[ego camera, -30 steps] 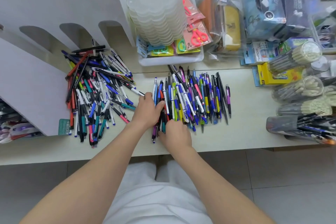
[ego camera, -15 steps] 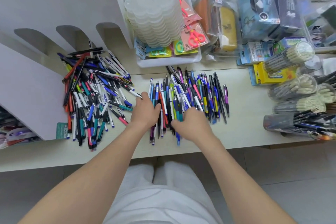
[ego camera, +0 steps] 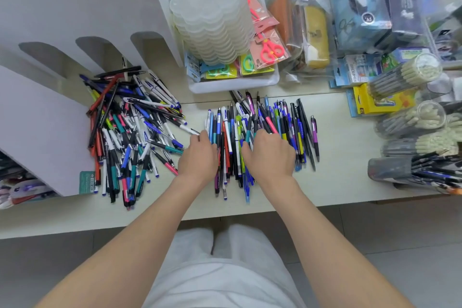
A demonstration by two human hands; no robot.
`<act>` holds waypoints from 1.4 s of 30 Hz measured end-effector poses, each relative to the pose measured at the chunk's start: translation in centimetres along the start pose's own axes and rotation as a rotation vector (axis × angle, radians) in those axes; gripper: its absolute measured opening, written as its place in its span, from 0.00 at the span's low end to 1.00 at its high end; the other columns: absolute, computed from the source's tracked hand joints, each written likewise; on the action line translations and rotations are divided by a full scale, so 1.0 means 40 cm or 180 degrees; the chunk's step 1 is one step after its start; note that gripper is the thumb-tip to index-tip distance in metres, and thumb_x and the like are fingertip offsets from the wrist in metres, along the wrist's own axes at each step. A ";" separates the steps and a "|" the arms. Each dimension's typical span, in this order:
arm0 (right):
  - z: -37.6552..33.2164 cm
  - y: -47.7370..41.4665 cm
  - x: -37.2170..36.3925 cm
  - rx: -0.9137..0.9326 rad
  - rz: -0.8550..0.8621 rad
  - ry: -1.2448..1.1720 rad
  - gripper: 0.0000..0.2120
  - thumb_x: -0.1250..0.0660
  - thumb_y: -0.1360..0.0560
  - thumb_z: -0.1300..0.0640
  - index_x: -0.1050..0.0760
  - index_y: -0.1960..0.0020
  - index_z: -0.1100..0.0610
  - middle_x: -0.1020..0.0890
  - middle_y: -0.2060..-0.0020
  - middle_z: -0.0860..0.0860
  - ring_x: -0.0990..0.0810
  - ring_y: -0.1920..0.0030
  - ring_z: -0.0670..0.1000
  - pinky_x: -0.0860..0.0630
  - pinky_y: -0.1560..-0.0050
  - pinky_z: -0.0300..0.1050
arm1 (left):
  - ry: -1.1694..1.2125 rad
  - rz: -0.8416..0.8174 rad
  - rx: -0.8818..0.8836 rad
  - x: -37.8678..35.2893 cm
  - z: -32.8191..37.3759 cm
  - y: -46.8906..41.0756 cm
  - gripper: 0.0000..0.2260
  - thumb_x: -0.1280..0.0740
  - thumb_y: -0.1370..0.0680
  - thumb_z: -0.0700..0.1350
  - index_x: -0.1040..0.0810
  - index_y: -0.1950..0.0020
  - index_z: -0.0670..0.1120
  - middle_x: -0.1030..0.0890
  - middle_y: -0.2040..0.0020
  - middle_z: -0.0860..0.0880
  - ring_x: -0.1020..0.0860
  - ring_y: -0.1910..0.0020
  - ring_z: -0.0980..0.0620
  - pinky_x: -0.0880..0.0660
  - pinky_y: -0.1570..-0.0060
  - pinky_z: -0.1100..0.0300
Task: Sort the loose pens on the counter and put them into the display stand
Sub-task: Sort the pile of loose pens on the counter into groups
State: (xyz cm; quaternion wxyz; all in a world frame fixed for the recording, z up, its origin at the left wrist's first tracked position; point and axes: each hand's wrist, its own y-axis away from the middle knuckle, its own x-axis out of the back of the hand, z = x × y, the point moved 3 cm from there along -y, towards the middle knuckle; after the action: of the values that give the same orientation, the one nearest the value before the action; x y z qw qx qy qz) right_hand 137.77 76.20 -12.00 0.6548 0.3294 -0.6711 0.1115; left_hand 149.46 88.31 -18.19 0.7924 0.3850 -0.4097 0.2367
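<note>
The sorted row of pens (ego camera: 295, 130) lay in the middle of the bench (ego camera: 350, 157), barrels side by side and pointing away from you, and it had spread wider than it was a second earlier. Your right grip (ego camera: 270, 155) had made that change: it had left the near ends of the pens, where it sat close against your left, and travelled right and forward onto the row. Its fingers were bent down among the barrels with the tips hidden, so I cannot tell whether it pinched a pen or only pressed. Your left grip (ego camera: 198, 157) had hardly moved; it rested on the row's left edge with fingers laid forward, relaxed and clamped on nothing. A band of pens showed between the two.

By my reading you were fanning the row out to pick one kind, not lifting yet. The tangled heap of pens (ego camera: 135, 132) to the left looked untouched, lying against the foot of the white display stand (ego camera: 37, 120), so most of the sorting remained. Behind the row stood a white tray (ego camera: 235, 82) holding stacked clear containers (ego camera: 212, 20).
</note>
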 end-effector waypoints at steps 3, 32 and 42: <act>-0.039 0.013 -0.012 0.0360 0.0074 -0.0395 0.11 0.39 0.16 0.50 0.23 0.46 0.57 0.18 0.62 0.53 0.18 0.62 0.58 0.28 0.66 0.47 | -0.0468 -0.0006 -0.0110 0.021 -0.008 0.002 0.12 0.46 0.12 0.50 0.26 0.42 0.45 0.20 0.46 0.42 0.19 0.50 0.37 0.29 0.60 0.49; -0.546 -0.248 -0.184 0.1265 -0.0158 -0.0483 0.30 0.36 0.26 0.71 0.29 0.25 0.57 0.20 0.38 0.56 0.24 0.40 0.59 0.26 0.39 0.53 | -0.0544 0.0108 0.0335 0.396 -0.391 -0.436 0.33 0.36 0.18 0.41 0.46 0.16 0.39 0.42 0.17 0.38 0.43 0.18 0.35 0.40 0.24 0.39; -0.535 -0.189 -0.198 0.0720 -0.0610 -0.0955 0.27 0.39 0.19 0.45 0.32 0.27 0.62 0.27 0.40 0.59 0.27 0.39 0.61 0.24 0.40 0.58 | -0.0575 0.0535 0.0253 0.334 -0.399 -0.412 0.17 0.40 0.14 0.47 0.29 0.27 0.43 0.25 0.31 0.40 0.29 0.31 0.36 0.35 0.32 0.41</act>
State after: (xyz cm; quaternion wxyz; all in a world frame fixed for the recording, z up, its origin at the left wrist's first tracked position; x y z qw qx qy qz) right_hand 158.86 85.25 -19.13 0.5141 0.4760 -0.7098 0.0731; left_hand 175.68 92.20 -19.81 0.7137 0.4002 -0.5006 0.2827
